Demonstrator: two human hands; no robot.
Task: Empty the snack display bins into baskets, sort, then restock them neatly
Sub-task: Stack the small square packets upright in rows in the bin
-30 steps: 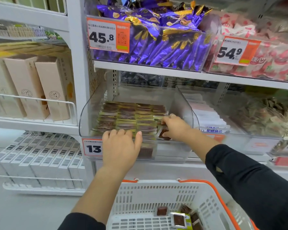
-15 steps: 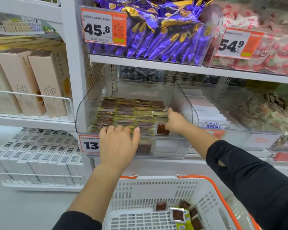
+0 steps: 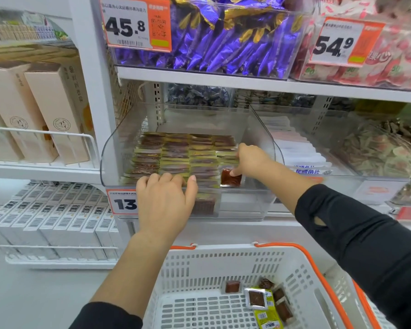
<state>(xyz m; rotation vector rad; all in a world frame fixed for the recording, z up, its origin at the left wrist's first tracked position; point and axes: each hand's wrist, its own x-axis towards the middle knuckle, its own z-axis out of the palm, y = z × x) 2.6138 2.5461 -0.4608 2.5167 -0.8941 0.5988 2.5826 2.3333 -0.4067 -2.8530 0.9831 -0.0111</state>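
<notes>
— So, starting at the left: left hand (image 3: 163, 205) draped over the front lip of the clear bin (image 3: 259, 129), fingers straight and relaxed, grip holding nothing. Why there?

— Probably to steady the bin while packets go in — also keeps the front row from sliding out.

— And inside?

— Snack packets (image 3: 176, 155) laid flat in overlapping rows, brown and yellow-green, filling the left and middle of the floor. Packed that way, seemingly, so faces show through the wall. Right-hand strip not yet filled.

— Further right, then.

— Right hand (image 3: 250, 162) reaching over the side into the bin, grip narrow: thumb and fingertips on one brown packet (image 3: 230, 178) standing at the front right corner, just beside the last row. Looks like a placement to start that column.

— Still gripped or merely touched?

— Pinched, by the look of the thumb — hard to be sure.

— Below?

— White basket (image 3: 199, 264) with orange handles, right under the bin for a short reach. A few packets (image 3: 267, 302) left in its bottom.
</notes>
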